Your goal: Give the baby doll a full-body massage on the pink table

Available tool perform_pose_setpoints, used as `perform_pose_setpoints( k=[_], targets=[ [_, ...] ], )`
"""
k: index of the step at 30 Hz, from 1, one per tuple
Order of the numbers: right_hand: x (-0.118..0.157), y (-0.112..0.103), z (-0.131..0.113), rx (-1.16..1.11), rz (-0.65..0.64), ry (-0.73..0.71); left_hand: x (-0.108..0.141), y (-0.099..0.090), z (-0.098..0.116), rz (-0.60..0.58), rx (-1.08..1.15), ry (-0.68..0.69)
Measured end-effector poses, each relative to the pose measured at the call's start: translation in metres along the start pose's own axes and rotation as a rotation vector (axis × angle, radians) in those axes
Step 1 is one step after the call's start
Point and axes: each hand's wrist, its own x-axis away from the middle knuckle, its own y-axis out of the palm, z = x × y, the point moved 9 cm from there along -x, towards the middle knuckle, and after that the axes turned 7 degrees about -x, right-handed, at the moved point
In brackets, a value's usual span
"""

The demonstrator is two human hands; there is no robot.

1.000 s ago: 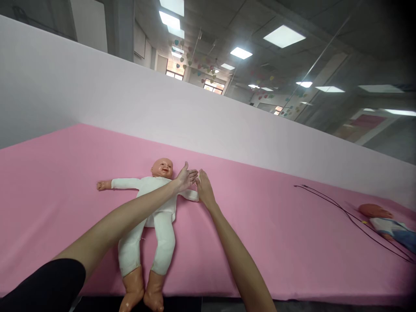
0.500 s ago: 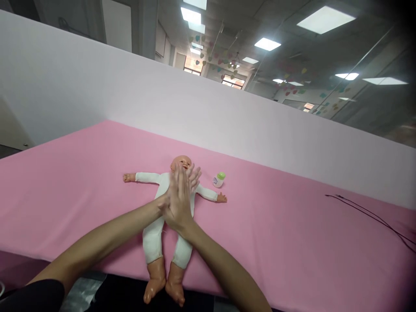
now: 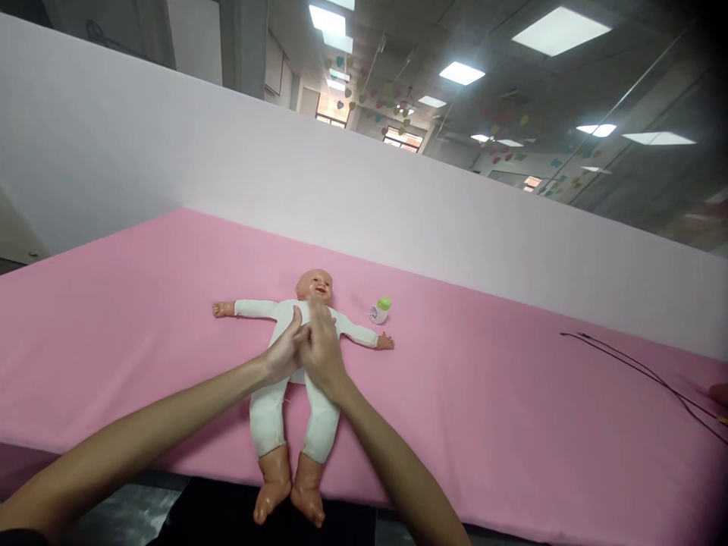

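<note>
Pink-covered table [image 3: 114, 318] beneath us carries the baby doll [image 3: 287, 315] face-up, our left hand [image 3: 284, 350] and right hand [image 3: 323, 350] half-curled on its middle, hold unclear, where a careless sweep could topple the green-capped bottle [image 3: 380, 309] just far-right.

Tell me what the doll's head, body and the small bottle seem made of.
The doll's head: likely glossy moulded plastic, by its shine. The doll's body: soft white cloth, by its wrinkles. The small bottle: probably plastic, with a green cap; too small to tell.
</note>
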Motion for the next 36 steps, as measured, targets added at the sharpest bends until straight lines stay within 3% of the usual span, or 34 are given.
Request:
perform_pose_setpoints(
  k=[2, 5, 8, 10, 14, 18, 22, 27, 30, 36],
  targets=[
    [0.005, -0.013, 0.031, -0.039, 0.019, 0.145, 0.012, -0.012, -0.004, -0.084, -0.202, -0.021],
    [0.026, -0.005, 0.055, -0.027, -0.159, 0.161, 0.028, -0.034, -0.017, -0.139, -0.663, -0.029],
    [0.044, 0.014, 0.06, -0.018, -0.324, 0.116, 0.032, -0.026, -0.036, -0.244, -0.908, 0.054],
    [0.042, 0.022, 0.064, -0.015, -0.364, 0.117, 0.023, -0.016, -0.046, -0.265, -0.978, 0.112],
    [0.017, 0.026, 0.086, 0.021, -0.35, 0.162, -0.012, -0.014, -0.064, -0.239, -0.996, 0.074],
    [0.006, 0.013, 0.121, 0.031, -0.203, 0.265, -0.034, -0.042, -0.085, -0.137, -0.958, -0.019],
    [0.024, 0.0, 0.146, -0.016, -0.142, 0.404, -0.022, -0.069, -0.101, -0.081, -0.921, -0.12],
    [0.051, -0.01, 0.13, -0.101, -0.209, 0.429, 0.016, -0.075, -0.096, -0.227, -0.884, -0.193],
    [0.063, -0.006, 0.107, -0.069, -0.305, 0.368, 0.031, -0.07, -0.083, -0.304, -0.871, -0.16],
    [0.05, 0.019, 0.064, -0.046, -0.472, 0.043, 0.026, -0.03, -0.057, -0.452, -0.902, -0.013]
  ],
)
